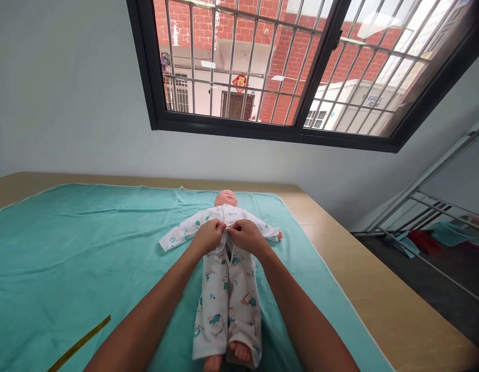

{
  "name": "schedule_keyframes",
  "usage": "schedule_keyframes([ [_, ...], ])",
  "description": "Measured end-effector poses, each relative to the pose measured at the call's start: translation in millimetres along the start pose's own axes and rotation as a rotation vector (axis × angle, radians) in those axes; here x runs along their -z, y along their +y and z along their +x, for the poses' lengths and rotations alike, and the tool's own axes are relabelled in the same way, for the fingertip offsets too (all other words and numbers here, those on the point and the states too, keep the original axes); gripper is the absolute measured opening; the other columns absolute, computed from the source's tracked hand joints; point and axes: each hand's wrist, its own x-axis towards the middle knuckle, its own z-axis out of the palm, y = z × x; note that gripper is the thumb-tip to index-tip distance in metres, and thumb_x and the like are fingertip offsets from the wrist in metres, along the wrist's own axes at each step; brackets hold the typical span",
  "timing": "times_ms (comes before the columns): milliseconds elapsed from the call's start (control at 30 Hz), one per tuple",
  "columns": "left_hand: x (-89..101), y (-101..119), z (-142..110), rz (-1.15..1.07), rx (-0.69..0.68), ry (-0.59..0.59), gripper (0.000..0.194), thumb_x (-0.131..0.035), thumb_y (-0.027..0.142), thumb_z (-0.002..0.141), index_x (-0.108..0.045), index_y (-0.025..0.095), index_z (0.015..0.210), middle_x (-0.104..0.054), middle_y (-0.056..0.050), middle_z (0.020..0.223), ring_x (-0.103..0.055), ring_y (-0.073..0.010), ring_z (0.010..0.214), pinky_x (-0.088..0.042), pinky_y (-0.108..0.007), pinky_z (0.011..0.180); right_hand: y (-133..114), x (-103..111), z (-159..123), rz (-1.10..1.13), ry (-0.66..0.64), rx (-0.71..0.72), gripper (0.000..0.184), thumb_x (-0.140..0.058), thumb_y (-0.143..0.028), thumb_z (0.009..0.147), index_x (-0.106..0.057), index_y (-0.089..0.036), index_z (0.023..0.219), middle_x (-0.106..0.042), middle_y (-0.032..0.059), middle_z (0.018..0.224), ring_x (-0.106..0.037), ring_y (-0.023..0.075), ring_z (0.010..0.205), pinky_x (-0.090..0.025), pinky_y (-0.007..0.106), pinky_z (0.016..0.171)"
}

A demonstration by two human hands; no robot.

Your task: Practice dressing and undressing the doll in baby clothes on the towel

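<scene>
A baby doll [226,198] lies on its back with its head away from me and its feet close to me. It wears a white printed pajama top [188,230] and matching pajama pants [215,305]. Over its belly, my left hand [211,235] pinches the front of the top. Close beside it, my right hand [245,236] pinches the same front, fingertips almost meeting the left ones. Any fastener between the fingers is too small to make out. Both doll arms are spread sideways; one small hand [280,235] shows at the right cuff.
A turquoise cloth [88,248] under the doll covers much of the wooden table [363,279]. On the cloth at lower left lies a yellow strip [80,343], possibly a tape measure. Behind is a barred window [232,124]. A metal rack [421,206] stands at right.
</scene>
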Motion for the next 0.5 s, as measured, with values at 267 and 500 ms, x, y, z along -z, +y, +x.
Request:
schedule_keyframes([
  [267, 3.1, 8, -6, 0.018, -0.013, 0.010, 0.028, -0.046, 0.029, 0.091, -0.060, 0.019, 0.069, -0.067, -0.005, 0.076, -0.054, -0.0168, 0.069, -0.027, -0.028, 0.060, -5, -6, -5, -0.008, 0.092, 0.008, 0.026, -0.057, -0.031, 0.079, -0.060, -0.014, 0.060, -0.057, -0.0003, 0.056, -0.045, 0.0101, 0.057, -0.027, 0.024, 0.054],
  [500, 2.9, 19, -13, -0.087, 0.077, 0.063, 0.027, -0.048, 0.030, 0.090, -0.068, 0.017, 0.078, -0.072, -0.006, 0.081, -0.059, -0.0173, 0.072, -0.032, -0.026, 0.061, -11, -7, -8, 0.058, 0.162, 0.004, 0.025, -0.057, -0.029, 0.079, -0.062, -0.013, 0.060, -0.062, 0.0005, 0.059, -0.048, 0.0105, 0.059, -0.029, 0.023, 0.055],
])
